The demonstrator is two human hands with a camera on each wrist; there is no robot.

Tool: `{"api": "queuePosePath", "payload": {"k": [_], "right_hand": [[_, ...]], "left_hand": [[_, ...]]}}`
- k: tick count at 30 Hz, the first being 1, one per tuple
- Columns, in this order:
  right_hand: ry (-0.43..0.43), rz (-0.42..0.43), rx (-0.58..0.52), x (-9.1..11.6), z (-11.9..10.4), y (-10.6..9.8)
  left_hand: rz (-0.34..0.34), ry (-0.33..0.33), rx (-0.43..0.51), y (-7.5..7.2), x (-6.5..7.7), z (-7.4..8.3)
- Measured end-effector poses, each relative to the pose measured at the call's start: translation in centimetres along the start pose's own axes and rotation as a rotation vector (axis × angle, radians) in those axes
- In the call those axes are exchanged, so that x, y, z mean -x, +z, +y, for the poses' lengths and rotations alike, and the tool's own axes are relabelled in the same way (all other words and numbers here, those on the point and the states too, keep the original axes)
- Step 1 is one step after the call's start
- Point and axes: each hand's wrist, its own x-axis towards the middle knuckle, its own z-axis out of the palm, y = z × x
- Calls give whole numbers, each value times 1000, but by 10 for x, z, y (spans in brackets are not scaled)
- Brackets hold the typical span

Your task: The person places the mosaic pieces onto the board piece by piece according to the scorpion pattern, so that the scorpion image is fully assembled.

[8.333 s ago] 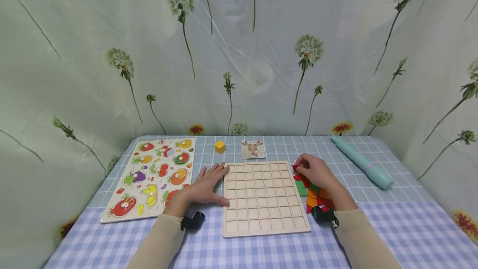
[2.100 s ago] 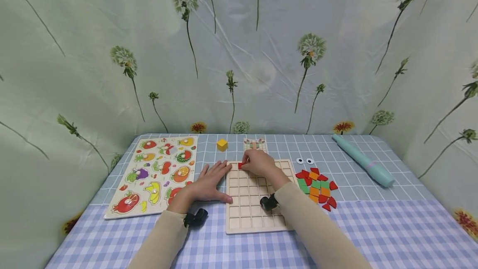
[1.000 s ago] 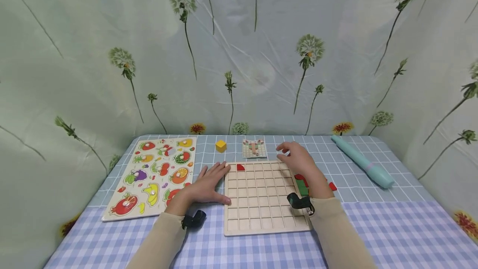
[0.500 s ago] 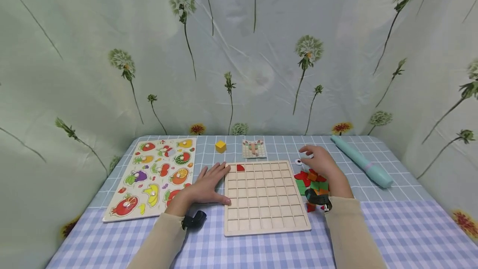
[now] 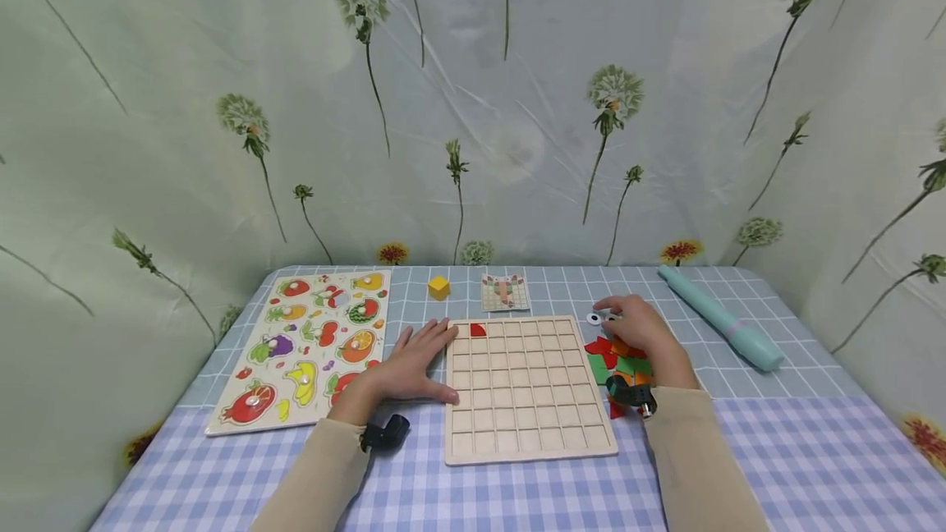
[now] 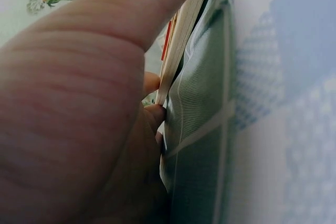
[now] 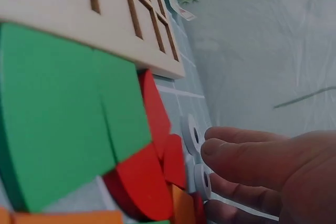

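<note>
A wooden grid board lies in front of me with one red quarter-round piece in its far row. Along the board's left edge rests my left hand, fingers spread, thumb touching the near part of that edge. My right hand hovers at the far side of the loose pieces, thumb and fingers apart. In the right wrist view, its fingertips are right at two round white eye pieces. Close by lie green pieces and red pieces, partly hidden by the wrist in the head view.
To the left lies a fruit puzzle board. Behind the grid board are a yellow cube and a pattern card. A teal tube-shaped object lies at the back right. A floral curtain hangs behind the table.
My right hand set a red quarter-round piece in the board's far row, let go and moved back right to the eye pieces. My left hand has stayed on the board's edge.
</note>
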Motion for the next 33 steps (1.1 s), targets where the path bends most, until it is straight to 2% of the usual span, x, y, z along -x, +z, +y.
{"api": "queuePosePath", "payload": {"k": [8,24,33], "right_hand": [[-24,43,83,-5,-6,9],[-7,73,33,-9,-8,9],[4,122,30,-7,-5,7]], "left_hand": [[-7,4,-1,-1,0,0],[-7,1,-3,-2,-1,-1],[-19,-12,0,-1,0,-1]]}}
